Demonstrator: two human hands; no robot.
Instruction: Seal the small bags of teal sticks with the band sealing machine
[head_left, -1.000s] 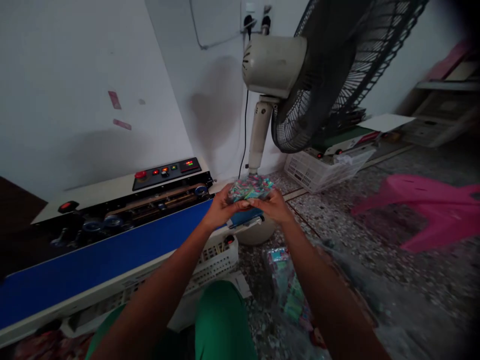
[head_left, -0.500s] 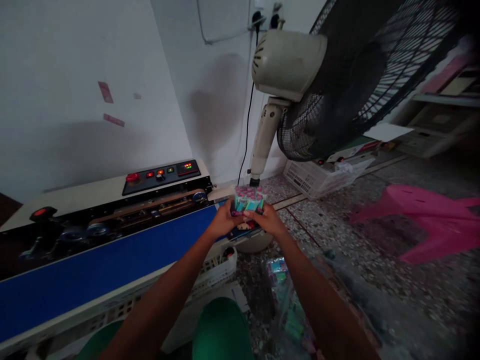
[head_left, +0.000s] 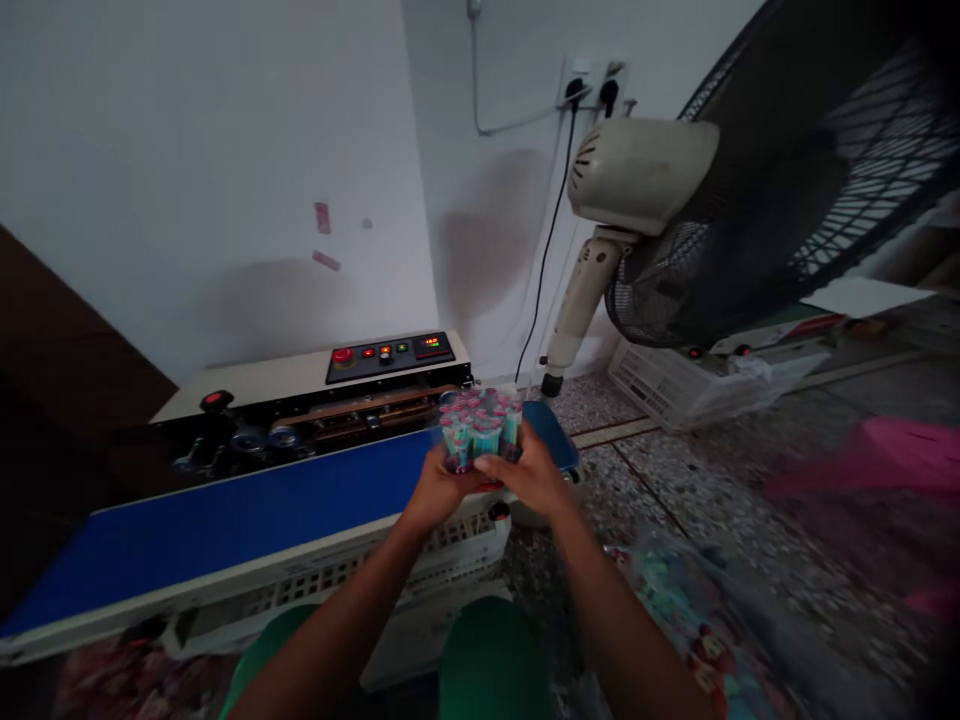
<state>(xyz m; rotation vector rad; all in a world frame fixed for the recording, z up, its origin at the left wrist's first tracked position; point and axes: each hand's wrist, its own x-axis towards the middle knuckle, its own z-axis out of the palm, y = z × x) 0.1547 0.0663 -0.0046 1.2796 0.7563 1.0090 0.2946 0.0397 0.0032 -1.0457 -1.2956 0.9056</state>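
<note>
Both my hands hold one clear packet of small teal and pink tubes (head_left: 481, 428) upright in front of me. My left hand (head_left: 439, 490) grips its lower left side, fingers curled. My right hand (head_left: 529, 477) grips its lower right side, thumb across the front. The packet hangs above the right end of the blue conveyor belt (head_left: 247, 520) of a sealing machine (head_left: 315, 385), whose control panel (head_left: 390, 355) shows red and green lights.
A large floor fan (head_left: 675, 200) stands right of the machine, plugged into a wall socket (head_left: 592, 80). White plastic baskets sit under the belt (head_left: 420, 560) and by the wall (head_left: 675, 385). A bag of more colourful packets (head_left: 675, 610) lies on the speckled floor. Something pink (head_left: 892, 450) lies right.
My view has swung left, so the fan and pink item slid right. The packet has turned from lying flat to standing upright in both hands, now over the belt's end.
</note>
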